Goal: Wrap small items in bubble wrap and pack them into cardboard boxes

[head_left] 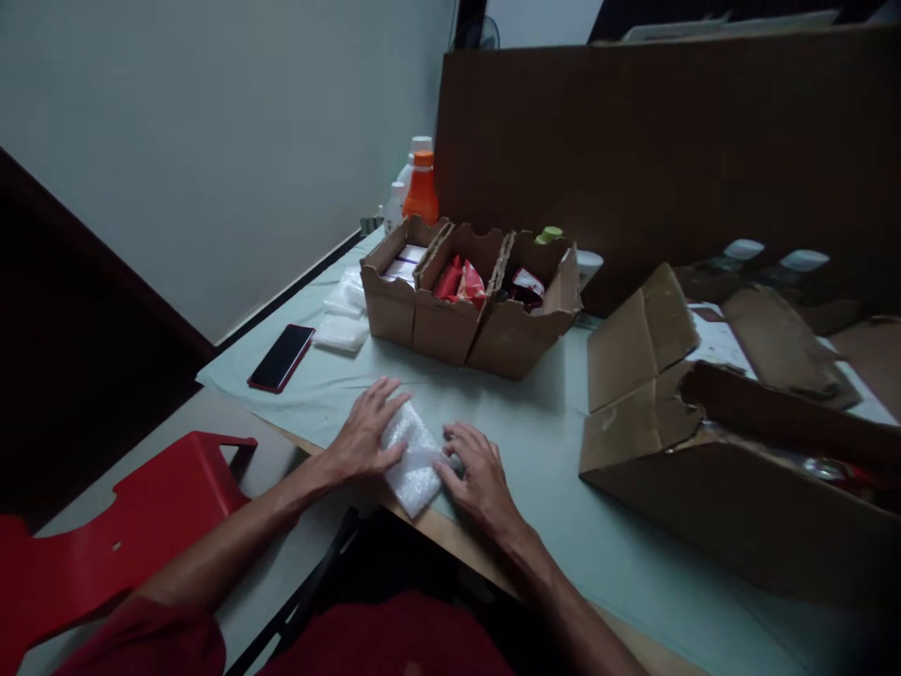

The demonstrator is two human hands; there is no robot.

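Observation:
A flat packet of bubble wrap (414, 465) lies tilted near the table's front edge, between my hands. My left hand (366, 427) rests along its left side with fingers spread; the thumb lies on the wrap and the fingertips reach its upper corner. Over at the right side, my right hand (479, 469) touches the packet's edge with its thumb, its fingers bent and apart. Neither hand visibly grips the wrap. What is inside the packet cannot be made out. More clear wrapped packets (342, 331) lie beyond my left hand.
Three joined cardboard bins (440, 333) hold white boxes and red packets. A phone (282, 358) lies at left. On the right stands a large open carton (704, 498). An orange bottle (420, 192) is behind the bins, and a red plastic stool (169, 498) stands beside the table.

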